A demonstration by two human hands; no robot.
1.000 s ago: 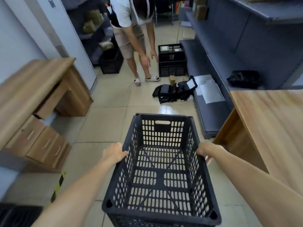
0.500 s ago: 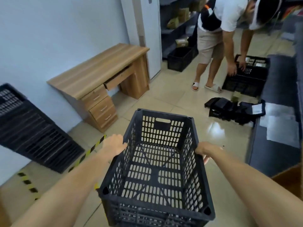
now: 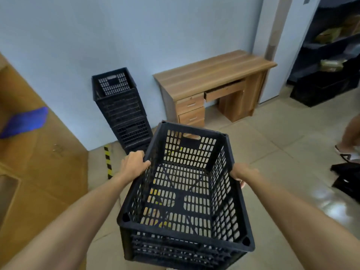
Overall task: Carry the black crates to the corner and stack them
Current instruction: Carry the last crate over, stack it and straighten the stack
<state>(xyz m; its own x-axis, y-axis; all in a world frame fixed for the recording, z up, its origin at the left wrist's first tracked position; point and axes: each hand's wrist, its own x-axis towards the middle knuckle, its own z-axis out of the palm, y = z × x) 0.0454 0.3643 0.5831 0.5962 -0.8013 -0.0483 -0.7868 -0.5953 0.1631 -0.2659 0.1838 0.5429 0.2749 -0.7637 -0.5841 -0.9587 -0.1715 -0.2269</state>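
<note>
I hold an empty black perforated crate [image 3: 185, 193] in front of me, above the tiled floor. My left hand [image 3: 133, 162] grips its left rim, fingers curled over the edge. My right hand [image 3: 242, 173] grips the right rim from outside. Ahead and to the left, a tall stack of black crates [image 3: 120, 112] stands against the pale blue wall in the corner, its top crate open upward.
A wooden desk [image 3: 210, 75] with drawers stands right of the stack. Large cardboard [image 3: 39, 152] fills the left side. Yellow-black tape [image 3: 108, 160] marks the floor. Another person's leg [image 3: 348, 133] and black items [image 3: 346, 178] lie at right. Dark shelving [image 3: 331, 55] is at far right.
The view has swung left with the crate still in both hands. The crate stack in the corner has come into view ahead, and the other person has slid off to the right edge.
</note>
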